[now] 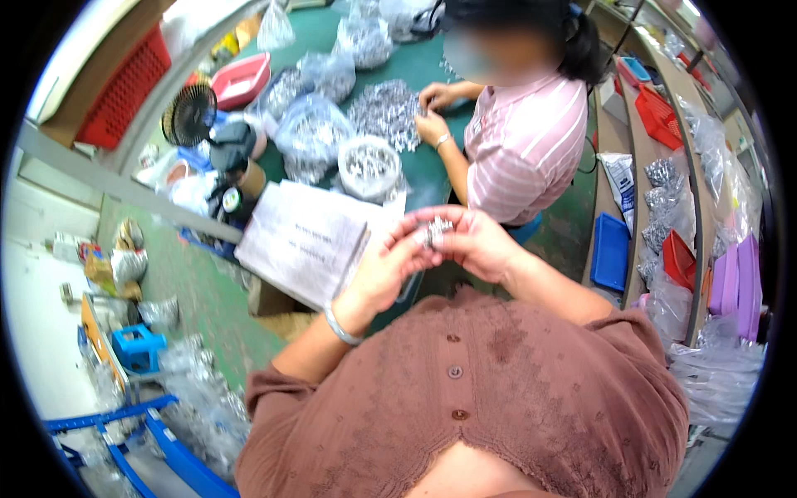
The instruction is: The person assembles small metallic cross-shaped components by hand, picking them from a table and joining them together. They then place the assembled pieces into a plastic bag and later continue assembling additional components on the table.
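Note:
Both my hands are raised together over the edge of the green table [432,166]. My left hand [383,270] and my right hand [475,242] close around a small cluster of shiny metal parts [435,231] held between the fingertips. A silver bangle sits on my left wrist. A stack of white printed paper [299,236] lies just left of my hands.
A co-worker in a pink striped shirt [523,145] sorts a heap of metal parts [383,112] across the table. Clear bags of parts [311,133], a white bowl of parts [369,166], a small black fan [189,114] and a pink tray [241,80] crowd it. Shelves with red and blue bins [660,116] stand right.

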### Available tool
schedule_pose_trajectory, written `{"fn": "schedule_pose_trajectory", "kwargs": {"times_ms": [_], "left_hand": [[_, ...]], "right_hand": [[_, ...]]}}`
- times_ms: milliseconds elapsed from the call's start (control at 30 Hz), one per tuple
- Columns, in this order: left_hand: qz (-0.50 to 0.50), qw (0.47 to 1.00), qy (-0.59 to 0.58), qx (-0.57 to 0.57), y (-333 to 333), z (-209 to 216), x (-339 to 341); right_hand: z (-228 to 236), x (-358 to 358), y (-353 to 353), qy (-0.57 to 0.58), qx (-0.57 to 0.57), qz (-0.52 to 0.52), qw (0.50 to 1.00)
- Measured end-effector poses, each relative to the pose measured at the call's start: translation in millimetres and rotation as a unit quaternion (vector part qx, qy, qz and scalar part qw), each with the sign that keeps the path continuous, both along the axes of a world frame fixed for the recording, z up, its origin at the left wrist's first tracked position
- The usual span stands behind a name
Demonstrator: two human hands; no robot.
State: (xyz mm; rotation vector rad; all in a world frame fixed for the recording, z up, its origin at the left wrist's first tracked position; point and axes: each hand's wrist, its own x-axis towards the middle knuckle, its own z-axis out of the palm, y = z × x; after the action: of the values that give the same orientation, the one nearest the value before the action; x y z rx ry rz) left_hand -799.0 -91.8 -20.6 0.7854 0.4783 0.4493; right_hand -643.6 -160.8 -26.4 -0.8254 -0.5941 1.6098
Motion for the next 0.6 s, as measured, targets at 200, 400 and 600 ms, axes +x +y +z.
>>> {"fn": "schedule_pose_trajectory", "kwargs": {"times_ms": [200, 400, 600], "left_hand": [[-0.103, 0.995, 0.008, 0.005, -9.1, -12.9, 28.5], [-0.154, 0.987, -0.024, -0.047, -40.4, -13.8, 80.9], [-0.075, 0.98, -0.045, -0.178, -51.2, -36.3, 116.1]], "right_hand": [[4.4, 13.9, -30.0, -0.173, -0.011, -0.081, 0.981], [7.3, 51.6, -75.1, -0.357, -0.033, -0.121, 0.926], [30.5, 89.8, -77.5, -0.563, 0.128, 0.022, 0.816]]}}
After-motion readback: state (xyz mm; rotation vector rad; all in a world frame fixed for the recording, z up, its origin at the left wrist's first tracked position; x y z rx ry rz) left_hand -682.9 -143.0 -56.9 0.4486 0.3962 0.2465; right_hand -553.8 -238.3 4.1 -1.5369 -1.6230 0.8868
